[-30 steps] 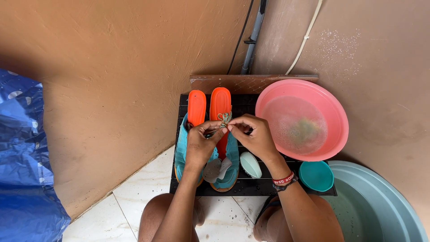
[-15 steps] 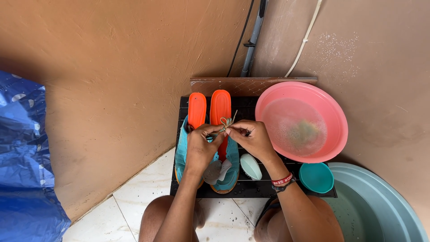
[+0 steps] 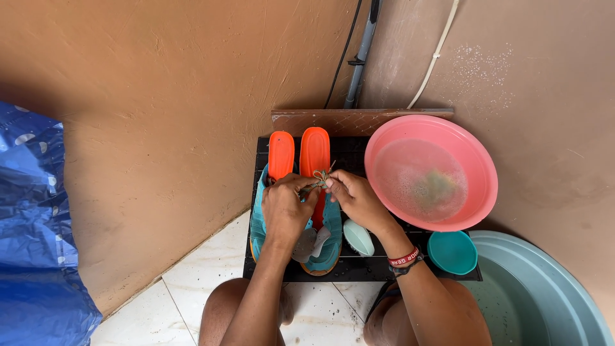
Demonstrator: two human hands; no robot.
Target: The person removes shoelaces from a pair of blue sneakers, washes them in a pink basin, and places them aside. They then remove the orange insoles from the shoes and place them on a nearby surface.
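A pair of teal shoes (image 3: 330, 247) lies side by side on a black slatted stand (image 3: 359, 272). Two orange insoles (image 3: 280, 155) lie at the shoes' far end. My left hand (image 3: 287, 208) and my right hand (image 3: 355, 198) meet over the right shoe. Both pinch a thin tan shoelace (image 3: 320, 176) between the fingertips, its loose ends sticking up. A grey tongue or cloth piece (image 3: 311, 243) shows below my left hand. My right wrist wears a red and a black band.
A pink basin (image 3: 474, 154) of soapy water sits on the stand's right. A small teal bowl (image 3: 452, 252), a pale green brush (image 3: 359, 238), a large grey-blue tub (image 3: 551, 295), a brown board (image 3: 359, 120) and wall pipes are near. Blue plastic sheet (image 3: 32, 224) hangs left.
Both hands stay on the lace over the right shoe. The fingers have shifted slightly and the lace ends have moved a little.
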